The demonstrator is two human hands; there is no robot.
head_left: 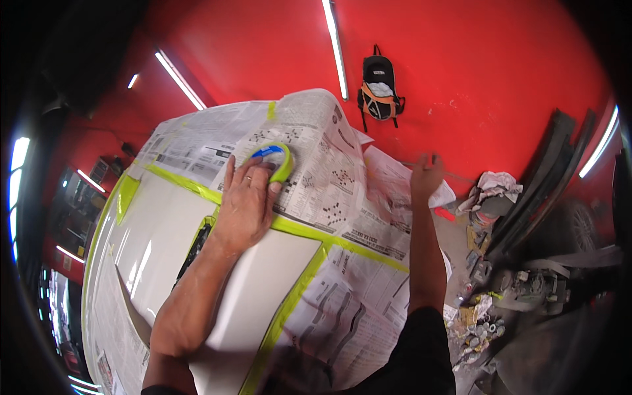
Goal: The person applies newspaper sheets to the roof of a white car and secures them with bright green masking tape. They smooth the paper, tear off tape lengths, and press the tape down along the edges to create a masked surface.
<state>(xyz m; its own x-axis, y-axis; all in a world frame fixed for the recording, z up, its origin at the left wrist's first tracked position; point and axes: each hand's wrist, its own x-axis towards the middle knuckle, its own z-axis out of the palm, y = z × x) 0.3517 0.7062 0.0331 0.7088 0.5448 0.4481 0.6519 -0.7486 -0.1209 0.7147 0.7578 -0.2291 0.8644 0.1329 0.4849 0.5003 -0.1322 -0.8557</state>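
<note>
My left hand (247, 204) grips a roll of yellow-green masking tape (284, 162) with a blue inner core, low over the newspaper. Sheets of newspaper (316, 174) cover the far and right parts of a white car body panel (257, 299). Strips of yellow-green tape (299, 228) run along the paper's edges. Off to the right, my right hand (428, 174) is raised by a loose newspaper flap (390, 172), its fingers curled together. What those fingers hold, if anything, is too small to make out. A dark door handle (195, 250) shows partly beside my left forearm.
A black and orange backpack (380, 89) hangs on the red wall (454, 59). Long dark car parts (536, 174) lean at the right. Cans and clutter (484, 336) lie on the floor there, near crumpled paper (495, 187). Another newspaper sheet (115, 319) lies at the near left.
</note>
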